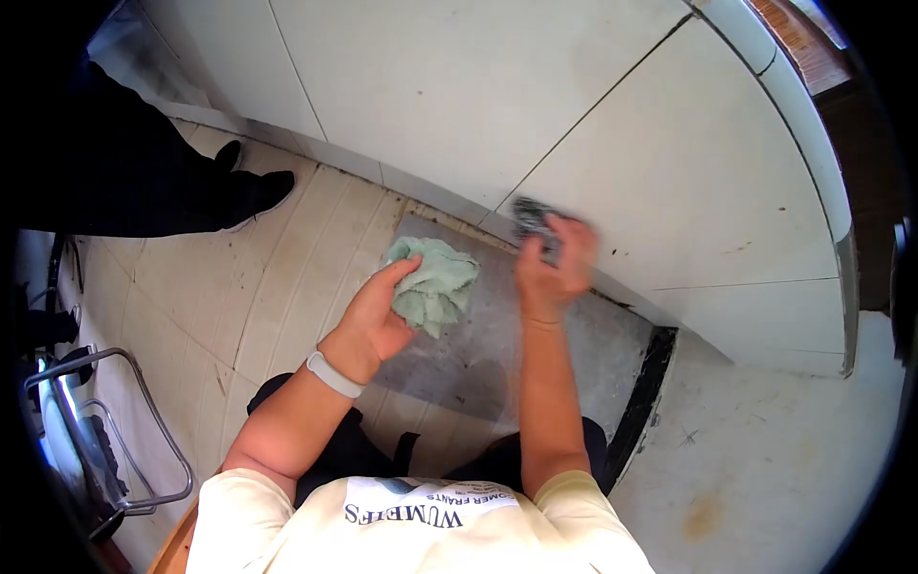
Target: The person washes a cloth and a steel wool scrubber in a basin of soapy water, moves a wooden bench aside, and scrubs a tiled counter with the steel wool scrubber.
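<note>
Scouring pad (pixel 529 218), dark with grey flecks, is sitting between 1 and 2 o'clock of the view's centre, against the lower part of the white tiled panel (pixel 669 182). Its long axis is running roughly from 11 to 5 o'clock, though blur is softening its outline; which end counts as its front, one cannot tell. The right hand (pixel 564 260) is holding it, the grip narrowed around its 5 o'clock end with the fingers bent, while the right forearm is pointing toward 12 o'clock.

At 8 o'clock from the pad, the left hand (pixel 384 311) is holding a pale green cloth (pixel 435 287), its grip closed on the near side with the thumb lying over the folds. The cloth is bunching into a rounded lump with no clear long axis, one corner hanging toward 6 o'clock. A light band (pixel 333 376) is circling the left wrist.

Beneath the hands, a grey slab (pixel 478 354) is lying on the tiled floor (pixel 277 258). Another person's dark shoe (pixel 260 196) is resting at 10 o'clock, a bent metal frame (pixel 158 421) is standing at 8, and a black strip (pixel 643 407) is edging the slab at 4.
</note>
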`<move>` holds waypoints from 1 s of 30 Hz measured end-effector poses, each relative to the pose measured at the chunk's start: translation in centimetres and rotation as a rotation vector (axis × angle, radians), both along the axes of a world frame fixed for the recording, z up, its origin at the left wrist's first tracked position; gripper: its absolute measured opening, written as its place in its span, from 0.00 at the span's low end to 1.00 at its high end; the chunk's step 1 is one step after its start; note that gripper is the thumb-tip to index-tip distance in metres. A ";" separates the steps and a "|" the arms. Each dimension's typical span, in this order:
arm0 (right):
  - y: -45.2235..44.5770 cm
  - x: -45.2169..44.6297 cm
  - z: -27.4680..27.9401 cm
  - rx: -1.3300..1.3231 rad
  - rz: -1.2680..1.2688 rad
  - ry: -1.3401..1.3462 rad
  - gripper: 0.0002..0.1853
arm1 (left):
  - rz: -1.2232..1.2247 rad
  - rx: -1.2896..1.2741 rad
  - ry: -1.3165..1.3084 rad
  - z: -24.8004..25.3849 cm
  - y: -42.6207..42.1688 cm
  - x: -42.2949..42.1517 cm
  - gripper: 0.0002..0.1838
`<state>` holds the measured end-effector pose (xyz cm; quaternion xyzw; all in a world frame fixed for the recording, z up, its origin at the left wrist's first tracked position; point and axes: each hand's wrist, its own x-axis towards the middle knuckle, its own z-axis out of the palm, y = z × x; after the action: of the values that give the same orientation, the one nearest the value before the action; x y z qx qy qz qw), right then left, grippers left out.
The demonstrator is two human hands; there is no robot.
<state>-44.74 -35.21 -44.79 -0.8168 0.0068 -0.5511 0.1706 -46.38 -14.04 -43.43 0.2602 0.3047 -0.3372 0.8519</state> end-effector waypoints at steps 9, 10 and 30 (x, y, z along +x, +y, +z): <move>-2.6 -2.6 1.4 0.496 -0.233 -0.082 0.12 | -0.009 -0.038 -0.029 -1.6 0.4 0.5 0.17; -1.6 -1.9 1.2 0.445 -0.102 -0.081 0.13 | -0.002 -0.038 -0.012 -1.4 0.4 0.4 0.17; -4.9 -4.5 -2.2 0.446 -0.377 0.012 0.13 | -0.039 -0.171 -0.052 -2.4 -0.2 -0.2 0.17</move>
<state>-49.21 -40.14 -47.02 -0.7467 0.2803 -0.5531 0.2406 -46.59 -14.20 -45.88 0.2009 0.2474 -0.3716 0.8720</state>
